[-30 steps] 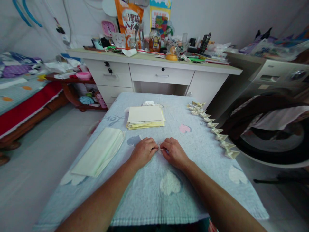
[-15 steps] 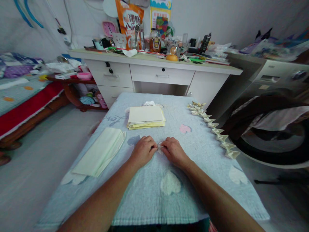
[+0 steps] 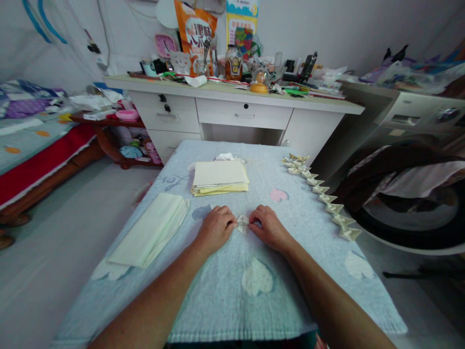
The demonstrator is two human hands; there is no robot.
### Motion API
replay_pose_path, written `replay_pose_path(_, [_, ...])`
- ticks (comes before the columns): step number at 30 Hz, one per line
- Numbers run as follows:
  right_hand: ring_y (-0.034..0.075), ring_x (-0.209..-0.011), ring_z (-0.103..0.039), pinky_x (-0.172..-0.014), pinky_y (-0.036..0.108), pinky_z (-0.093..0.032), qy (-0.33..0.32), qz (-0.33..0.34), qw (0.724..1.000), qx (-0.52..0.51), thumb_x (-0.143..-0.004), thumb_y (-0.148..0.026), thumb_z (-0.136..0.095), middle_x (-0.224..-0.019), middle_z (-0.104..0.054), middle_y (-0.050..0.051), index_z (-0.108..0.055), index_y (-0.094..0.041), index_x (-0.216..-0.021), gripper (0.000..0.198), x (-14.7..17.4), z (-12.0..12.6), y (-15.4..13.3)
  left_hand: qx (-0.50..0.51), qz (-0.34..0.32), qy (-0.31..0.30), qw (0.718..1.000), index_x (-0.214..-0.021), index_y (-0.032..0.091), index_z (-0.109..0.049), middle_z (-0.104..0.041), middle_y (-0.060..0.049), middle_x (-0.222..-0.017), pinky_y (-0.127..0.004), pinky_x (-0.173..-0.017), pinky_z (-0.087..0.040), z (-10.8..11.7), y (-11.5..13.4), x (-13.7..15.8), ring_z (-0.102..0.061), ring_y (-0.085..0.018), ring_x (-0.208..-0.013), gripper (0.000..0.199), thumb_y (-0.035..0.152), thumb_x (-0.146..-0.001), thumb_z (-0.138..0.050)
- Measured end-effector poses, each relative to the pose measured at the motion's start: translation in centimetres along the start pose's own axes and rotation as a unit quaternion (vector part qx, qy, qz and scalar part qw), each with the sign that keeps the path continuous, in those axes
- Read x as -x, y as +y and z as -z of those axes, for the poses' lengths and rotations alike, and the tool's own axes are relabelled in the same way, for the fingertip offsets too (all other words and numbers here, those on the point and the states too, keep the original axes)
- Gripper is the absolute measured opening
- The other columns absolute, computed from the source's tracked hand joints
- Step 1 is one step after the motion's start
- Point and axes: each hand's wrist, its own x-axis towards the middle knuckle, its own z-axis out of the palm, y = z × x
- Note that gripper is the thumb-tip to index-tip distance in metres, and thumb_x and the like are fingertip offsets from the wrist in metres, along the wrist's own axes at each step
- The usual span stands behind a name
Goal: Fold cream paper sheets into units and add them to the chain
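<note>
A small folded piece of pale paper (image 3: 242, 224) is held between my hands over the middle of the cloth-covered table (image 3: 218, 300). My left hand (image 3: 218, 225) pinches its left corner. At its right corner, my right hand (image 3: 267, 227) has thumb and fingertips closed on it. Beyond them lies a stack of cream and yellow paper sheets (image 3: 220, 175). Left of my left arm is a folded bundle of pale green paper (image 3: 150, 230). Several folded paper boats (image 3: 327, 198) form a slanting row along the table's right side.
A white desk (image 3: 225, 104) with a jar (image 3: 233, 63), an orange bag (image 3: 196, 36) and clutter stands behind the table. A washing machine (image 3: 410, 114) with its door open and cloth hanging out is at right. A bed (image 3: 39, 150) is at left.
My right hand has shifted slightly right, away from my left hand. More of the folded paper now shows between them; my left hand has hardly moved.
</note>
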Motion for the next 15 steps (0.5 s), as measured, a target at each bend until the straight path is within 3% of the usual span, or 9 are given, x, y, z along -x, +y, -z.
replay_pose_path(15, [0.017,-0.082,-0.048,-0.075,0.028,-0.031,-0.011,0.009,1.000,0.021,-0.081,-0.013,-0.062,-0.082,-0.058,0.002,-0.063,-0.018,-0.079,0.005,-0.11,-0.06,0.38,0.011,0.013,-0.001,1.000,-0.073,0.019,-0.067,-0.061,-0.003,-0.080,-0.032,-0.079,-0.042,0.23,0.20,-0.20,-0.054,-0.019,-0.083,0.013,0.015,-0.080,-0.057])
